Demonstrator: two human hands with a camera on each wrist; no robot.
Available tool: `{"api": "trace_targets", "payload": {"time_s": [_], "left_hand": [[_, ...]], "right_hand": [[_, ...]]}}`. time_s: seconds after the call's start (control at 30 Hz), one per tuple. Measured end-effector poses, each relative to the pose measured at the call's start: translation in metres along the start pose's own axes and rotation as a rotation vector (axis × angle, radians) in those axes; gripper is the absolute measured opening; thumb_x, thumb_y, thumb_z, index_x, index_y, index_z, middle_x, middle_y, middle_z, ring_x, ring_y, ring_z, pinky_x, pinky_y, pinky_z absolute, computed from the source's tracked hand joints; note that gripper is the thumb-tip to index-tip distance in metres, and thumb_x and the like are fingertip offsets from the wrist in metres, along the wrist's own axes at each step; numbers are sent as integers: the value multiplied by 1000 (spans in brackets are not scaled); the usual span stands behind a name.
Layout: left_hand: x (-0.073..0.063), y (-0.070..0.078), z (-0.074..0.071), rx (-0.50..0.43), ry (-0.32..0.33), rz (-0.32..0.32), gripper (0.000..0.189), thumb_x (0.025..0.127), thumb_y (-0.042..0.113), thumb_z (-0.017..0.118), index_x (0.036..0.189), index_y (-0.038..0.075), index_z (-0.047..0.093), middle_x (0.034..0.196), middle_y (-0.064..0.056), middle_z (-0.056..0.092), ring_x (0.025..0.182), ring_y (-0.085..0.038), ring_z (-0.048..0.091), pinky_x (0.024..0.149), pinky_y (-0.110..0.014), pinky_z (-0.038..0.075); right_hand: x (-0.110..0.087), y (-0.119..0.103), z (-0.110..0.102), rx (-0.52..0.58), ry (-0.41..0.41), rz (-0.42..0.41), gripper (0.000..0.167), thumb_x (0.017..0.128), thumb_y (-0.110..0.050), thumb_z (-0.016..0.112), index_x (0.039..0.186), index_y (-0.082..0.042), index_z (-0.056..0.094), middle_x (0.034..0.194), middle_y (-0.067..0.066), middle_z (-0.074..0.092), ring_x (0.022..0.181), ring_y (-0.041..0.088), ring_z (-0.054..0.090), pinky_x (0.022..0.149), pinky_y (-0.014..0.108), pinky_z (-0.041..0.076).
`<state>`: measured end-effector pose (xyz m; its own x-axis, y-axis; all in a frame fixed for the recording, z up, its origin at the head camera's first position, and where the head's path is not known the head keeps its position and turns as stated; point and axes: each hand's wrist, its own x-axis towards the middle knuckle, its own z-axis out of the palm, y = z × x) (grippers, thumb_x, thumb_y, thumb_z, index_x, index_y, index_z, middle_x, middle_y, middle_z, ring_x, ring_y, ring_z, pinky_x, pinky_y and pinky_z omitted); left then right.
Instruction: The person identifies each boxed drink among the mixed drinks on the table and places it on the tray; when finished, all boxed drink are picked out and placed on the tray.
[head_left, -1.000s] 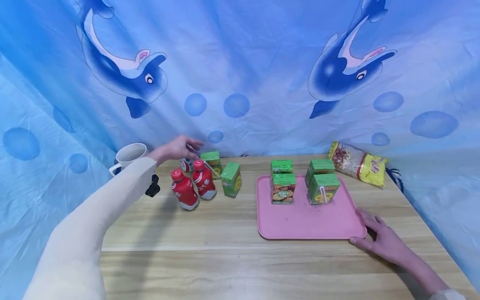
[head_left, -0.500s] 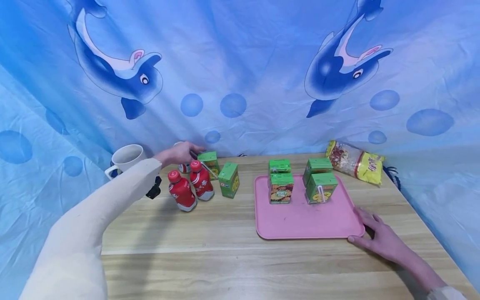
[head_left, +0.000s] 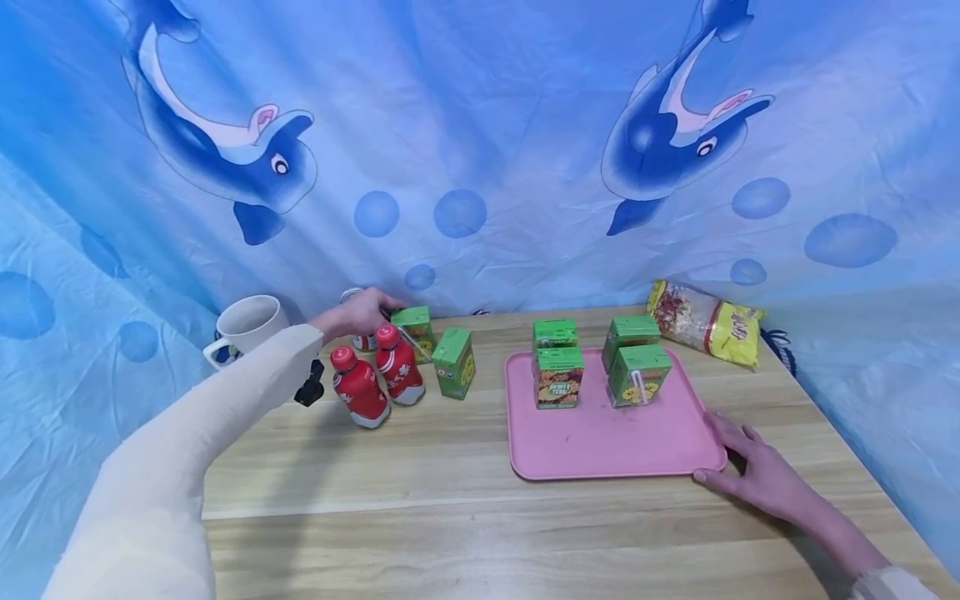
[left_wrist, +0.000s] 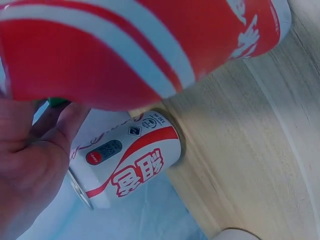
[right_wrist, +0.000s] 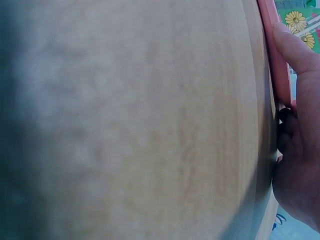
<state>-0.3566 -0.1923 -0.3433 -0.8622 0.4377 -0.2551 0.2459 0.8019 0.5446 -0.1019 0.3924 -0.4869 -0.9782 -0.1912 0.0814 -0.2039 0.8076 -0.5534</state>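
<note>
At the back left, my left hand (head_left: 363, 312) grips a green juice box (head_left: 413, 329) by its rear left top edge. In the left wrist view the fingertips are hidden behind a red bottle (left_wrist: 125, 55), and a white-and-red soda can (left_wrist: 131, 162) lies close by the thumb. Two red bottles with grey bases, one nearer (head_left: 362, 390) and one behind (head_left: 399, 367), stand in front of this hand. My right hand (head_left: 765, 475) holds the near right corner of the pink tray (head_left: 585, 454), thumb along the front rim and fingers by the right side.
Several green juice boxes stand on the tray, one with a straw (head_left: 637, 379) at its front. Another juice box (head_left: 453, 367) stands right of the bottles. A white mug (head_left: 251, 321) is beside the left forearm. A yellow-ended snack bag (head_left: 705, 323) lies back right, before the dolphin curtain.
My left hand has come down and rightward onto the juice box behind the bottles. My right hand stays at the tray corner. The head view has shifted slightly.
</note>
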Motion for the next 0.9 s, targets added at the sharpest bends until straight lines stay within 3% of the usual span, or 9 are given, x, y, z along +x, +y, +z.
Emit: {"api": "trace_targets", "payload": {"time_s": [0.1, 0.2, 0.33, 0.43, 0.6, 0.7, 0.9], "left_hand": [[-4, 0, -3, 1, 12, -22, 63, 82, -9, 64, 143, -2, 50, 133, -29, 56, 62, -18, 53, 52, -30, 48], [-8, 2, -8, -11, 37, -3, 61, 83, -5, 68, 142, -3, 51, 131, -29, 58, 59, -17, 53, 53, -32, 49], [-12, 6, -16, -60, 75, 51, 60, 83, -4, 70, 139, -7, 52, 124, -29, 62, 69, -20, 60, 60, -35, 54], [-16, 11, -21, -89, 97, 61, 60, 82, -4, 70, 139, -6, 53, 117, -27, 66, 79, -27, 65, 63, -34, 56], [-22, 17, -28, -121, 125, 63, 59, 82, -1, 71, 139, -3, 55, 113, -25, 67, 93, -39, 65, 76, -45, 58], [-28, 21, -32, -139, 144, 67, 59, 83, 1, 72, 139, -2, 55, 115, -25, 67, 97, -37, 65, 84, -50, 56], [-40, 33, -42, -184, 208, 61, 61, 84, 2, 72, 142, -1, 52, 120, -26, 64, 99, -33, 64, 87, -47, 55]], "right_hand": [[1, -1, -1, 3, -9, 4, 97, 84, -43, 79, 152, 7, 31, 148, 36, 35, 131, 60, 32, 117, 62, 7], [1, -1, -1, 5, -15, 10, 97, 84, -43, 79, 152, 7, 31, 148, 36, 35, 131, 61, 31, 116, 64, 9], [0, -1, -1, 3, -23, 17, 97, 84, -43, 79, 152, 7, 31, 149, 36, 34, 131, 60, 31, 115, 66, 10], [0, -1, -1, 2, -30, 23, 98, 84, -44, 79, 153, 6, 30, 149, 36, 34, 132, 60, 31, 115, 66, 9], [-1, -1, 0, 5, -37, 32, 98, 84, -44, 79, 153, 6, 30, 149, 36, 35, 132, 59, 31, 115, 66, 9], [-1, 0, 1, 4, -36, 32, 98, 84, -44, 79, 153, 6, 29, 149, 36, 35, 132, 59, 31, 115, 66, 9], [-1, -1, 1, 1, -31, 31, 99, 84, -44, 79, 152, 7, 29, 149, 36, 34, 132, 59, 31, 116, 64, 7]]}}
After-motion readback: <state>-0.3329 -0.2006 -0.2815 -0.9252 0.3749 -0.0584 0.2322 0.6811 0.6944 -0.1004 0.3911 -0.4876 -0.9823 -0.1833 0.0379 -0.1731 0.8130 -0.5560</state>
